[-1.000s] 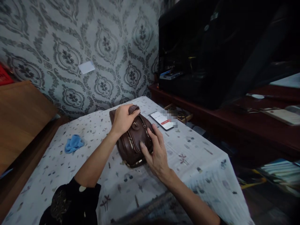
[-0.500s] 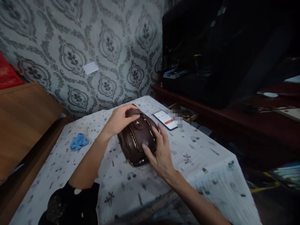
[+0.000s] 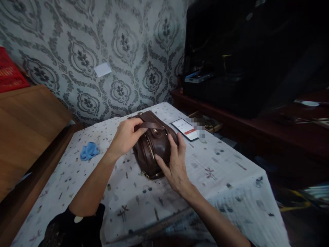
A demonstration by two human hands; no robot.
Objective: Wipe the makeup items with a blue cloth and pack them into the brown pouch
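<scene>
A dark brown leather bag (image 3: pixel 159 151) with gold zippers lies on the table, which has a white patterned cloth (image 3: pixel 187 192). My left hand (image 3: pixel 125 134) is closed, pinching the bag's strap handle (image 3: pixel 151 125) between thumb and fingers at its left part. With fingers spread, my right hand (image 3: pixel 175 163) rests on the near right side of the bag, thumb on the leather near a zipper. Its fingertips touch the bag's right edge.
A phone with a lit screen (image 3: pixel 185 129) lies to the right of the bag. A crumpled blue cloth (image 3: pixel 89 151) is at the left. A wooden panel (image 3: pixel 31 127) borders the left side; a dark red desk (image 3: pixel 231 127) stands at the right.
The strap handle is lifted a little off the bag by my left hand, which has shifted slightly left. My right hand stays against the bag. The whole view has shifted slightly.
</scene>
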